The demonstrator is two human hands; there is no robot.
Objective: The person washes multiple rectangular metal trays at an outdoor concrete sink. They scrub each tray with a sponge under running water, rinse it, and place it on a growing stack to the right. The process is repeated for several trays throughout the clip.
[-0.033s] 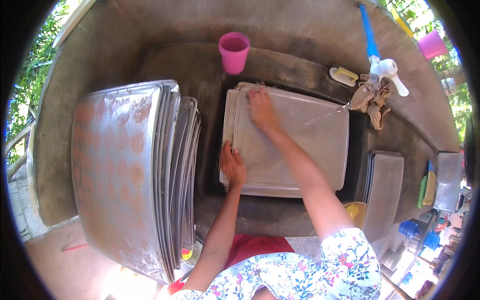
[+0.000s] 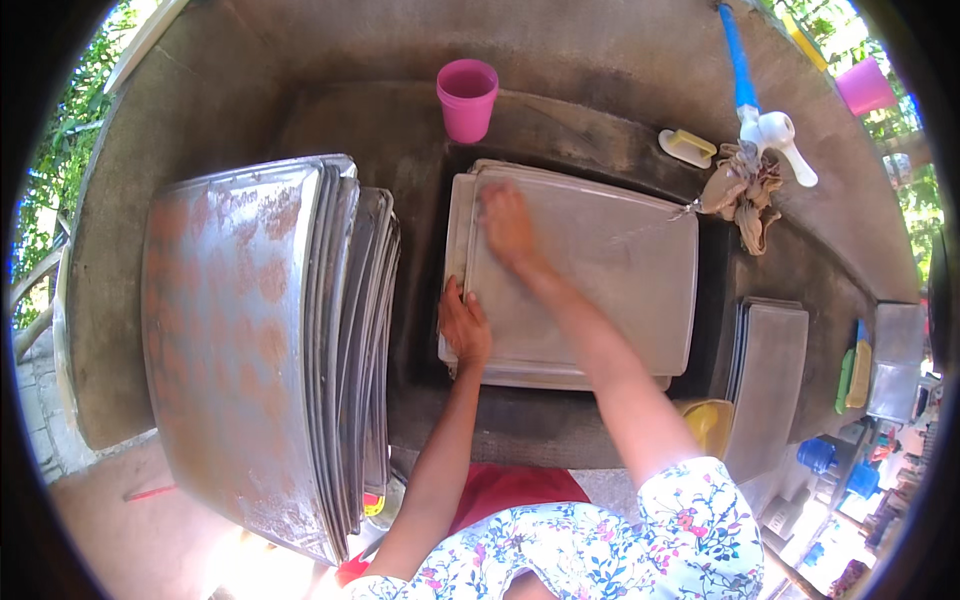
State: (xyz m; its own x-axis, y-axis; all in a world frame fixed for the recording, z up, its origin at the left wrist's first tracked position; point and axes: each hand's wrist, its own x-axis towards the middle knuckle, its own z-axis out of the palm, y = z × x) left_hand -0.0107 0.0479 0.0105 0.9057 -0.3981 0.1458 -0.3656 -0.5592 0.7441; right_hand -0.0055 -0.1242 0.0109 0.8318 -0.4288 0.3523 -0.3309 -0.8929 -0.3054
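A flat grey metal baking tray [image 2: 590, 270] lies on top of other trays in the dark basin. My left hand [image 2: 465, 325] is closed at its left rim, fingers bent over the edge. On the tray's upper left part, my right hand [image 2: 510, 228] presses down with bent fingers, blurred by motion. Whatever lies under those fingers is too smeared to name. Thin water runs from a cloth-wrapped tap [image 2: 765, 140] onto the tray's upper right corner. To the left stands a tall stack of metal trays [image 2: 240, 340], stained brown in front.
A pink cup [image 2: 467, 105] stands behind the tray. A yellow-handled scrub brush [image 2: 688, 147] rests on the back ledge. At right are smaller trays [image 2: 772, 370], a yellow bowl [image 2: 708, 425] and green and yellow sponges [image 2: 852, 378]. Concrete walls [image 2: 340, 50] enclose the basin.
My right hand has slid a little left and toward me over the tray. My left hand stays at the rim.
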